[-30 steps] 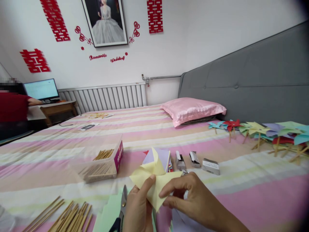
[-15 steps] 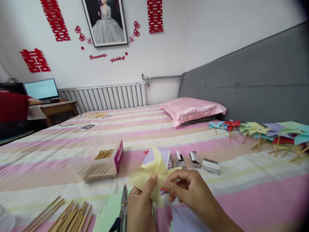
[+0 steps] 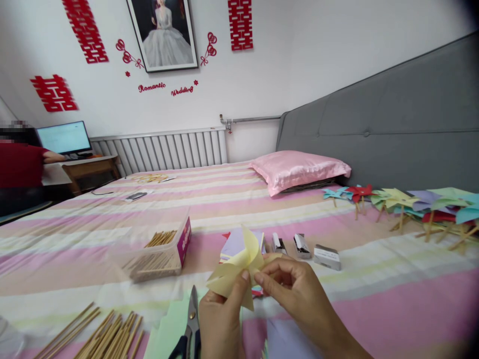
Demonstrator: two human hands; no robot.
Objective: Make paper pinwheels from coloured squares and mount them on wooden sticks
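Observation:
A pale yellow paper pinwheel [image 3: 234,269] with folded blades is held up in front of me. My left hand [image 3: 224,314] grips it from below, the thumb pressed near its centre. My right hand [image 3: 295,291] pinches its right side between thumb and fingers. Whether a pin is at the centre is too small to tell. Dark-handled scissors [image 3: 192,319] lie beside my left hand on light green paper [image 3: 168,324]. Purple paper [image 3: 290,341] lies under my right wrist. Behind the pinwheel sits a stack of coloured paper squares [image 3: 235,242].
A clear box [image 3: 160,259] of wooden sticks stands left of centre. Loose sticks [image 3: 112,339] lie front left. Small boxes [image 3: 327,257] sit beyond my right hand. Finished pinwheels [image 3: 430,202] lie at right, near a pink pillow [image 3: 299,169]. A person [image 3: 22,164] sits far left.
The pinwheel has shifted slightly right and turned a little in my hands. My right fingers have moved in closer to its centre. Other things stay put.

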